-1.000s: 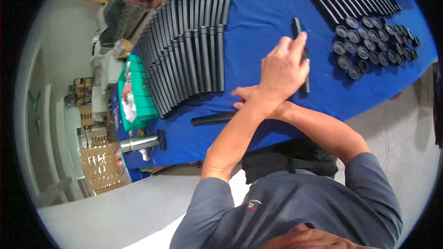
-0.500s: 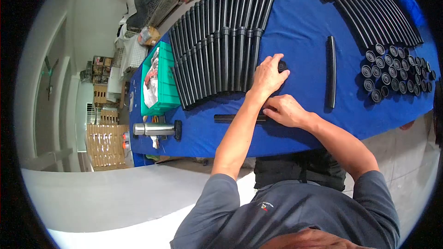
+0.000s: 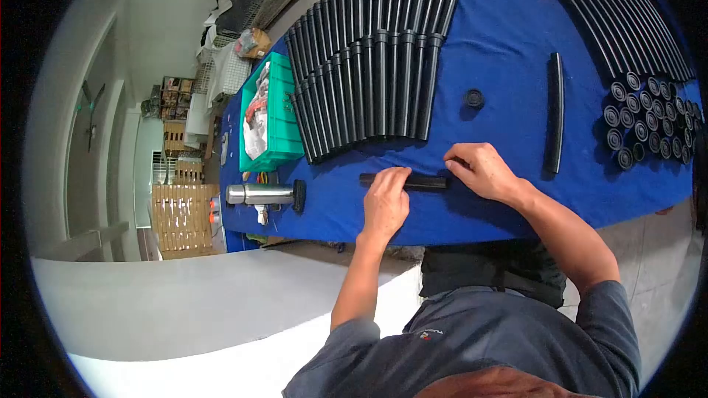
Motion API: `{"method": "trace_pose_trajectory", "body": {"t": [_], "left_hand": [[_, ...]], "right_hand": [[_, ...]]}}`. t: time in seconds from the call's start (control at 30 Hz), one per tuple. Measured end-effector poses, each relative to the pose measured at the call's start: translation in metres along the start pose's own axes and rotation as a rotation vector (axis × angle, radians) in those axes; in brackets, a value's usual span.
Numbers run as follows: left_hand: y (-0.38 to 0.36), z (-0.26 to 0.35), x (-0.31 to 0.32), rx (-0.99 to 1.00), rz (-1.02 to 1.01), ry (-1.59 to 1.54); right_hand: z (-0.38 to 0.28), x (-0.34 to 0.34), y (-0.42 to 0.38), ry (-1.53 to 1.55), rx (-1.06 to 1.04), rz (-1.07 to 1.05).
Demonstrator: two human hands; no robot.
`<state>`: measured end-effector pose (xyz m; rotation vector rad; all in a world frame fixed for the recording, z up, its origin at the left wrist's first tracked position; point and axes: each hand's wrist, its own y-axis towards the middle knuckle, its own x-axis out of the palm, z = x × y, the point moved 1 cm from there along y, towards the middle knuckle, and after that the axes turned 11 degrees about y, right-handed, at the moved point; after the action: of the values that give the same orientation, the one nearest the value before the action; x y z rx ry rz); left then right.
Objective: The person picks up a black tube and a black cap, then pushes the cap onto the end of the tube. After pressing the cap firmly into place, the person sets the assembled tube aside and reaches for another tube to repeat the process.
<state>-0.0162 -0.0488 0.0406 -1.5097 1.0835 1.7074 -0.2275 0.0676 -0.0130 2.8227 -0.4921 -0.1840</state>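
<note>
A short black tube [image 3: 426, 182] lies crosswise near the table's front edge. My left hand [image 3: 386, 203] has its fingers closed over the left part of this tube, hiding some of it. By the tube's right end hovers my right hand [image 3: 483, 169], fingers bent, with a gap between thumb and forefinger and nothing visible in it. Beyond my hands, a round black cap [image 3: 473, 99] rests alone on the blue cloth. To the right, a single longer black tube [image 3: 554, 114] lies by itself, pointing away from me.
Capped black tubes [image 3: 361, 88] lie in two overlapping rows at left. Bare black tubes [image 3: 619, 26] fill the far right, above a cluster of round caps [image 3: 641, 133]. A green crate [image 3: 284, 114] with bags and a steel flask [image 3: 262, 194] stand on the blue cloth [image 3: 501, 44] at left.
Both hands have drawn apart. My left hand has left the round cap and come back to the short tube. My right hand has moved slightly right. The view has shifted.
</note>
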Motion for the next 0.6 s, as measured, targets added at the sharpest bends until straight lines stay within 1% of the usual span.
{"method": "trace_pose_trajectory", "body": {"t": [0.1, 0.2, 0.23, 0.33, 0.4, 0.47, 0.5, 0.57, 0.6], "left_hand": [[-0.006, -0.006, 0.013, 0.053, 0.008, 0.041], [0.0, -0.005, 0.02, 0.077, 0.019, 0.089], [0.003, -0.006, 0.022, 0.091, 0.027, 0.112], [0.011, -0.01, 0.023, 0.082, -0.036, 0.116], [0.011, -0.007, 0.018, 0.022, -0.045, 0.065], [0.012, 0.003, 0.004, -0.043, -0.057, -0.025], [0.01, 0.006, -0.001, -0.029, -0.046, -0.089], [0.008, 0.017, -0.009, -0.169, -0.133, -0.272], [0.007, 0.02, -0.011, -0.197, -0.16, -0.337]], "right_hand": [[-0.004, -0.003, 0.0, 0.008, 0.075, 0.002], [0.003, -0.002, 0.0, -0.001, 0.03, 0.026], [0.005, -0.001, 0.001, 0.03, 0.055, 0.022], [0.007, -0.005, 0.002, 0.13, 0.162, -0.001], [0.005, -0.007, 0.002, 0.213, 0.275, -0.033], [0.004, -0.011, 0.006, 0.271, 0.285, -0.136], [0.003, -0.01, 0.004, 0.309, 0.295, -0.185], [-0.004, -0.008, 0.002, 0.511, 0.293, -0.29], [-0.01, -0.01, 0.0, 0.626, 0.354, -0.372]]}}
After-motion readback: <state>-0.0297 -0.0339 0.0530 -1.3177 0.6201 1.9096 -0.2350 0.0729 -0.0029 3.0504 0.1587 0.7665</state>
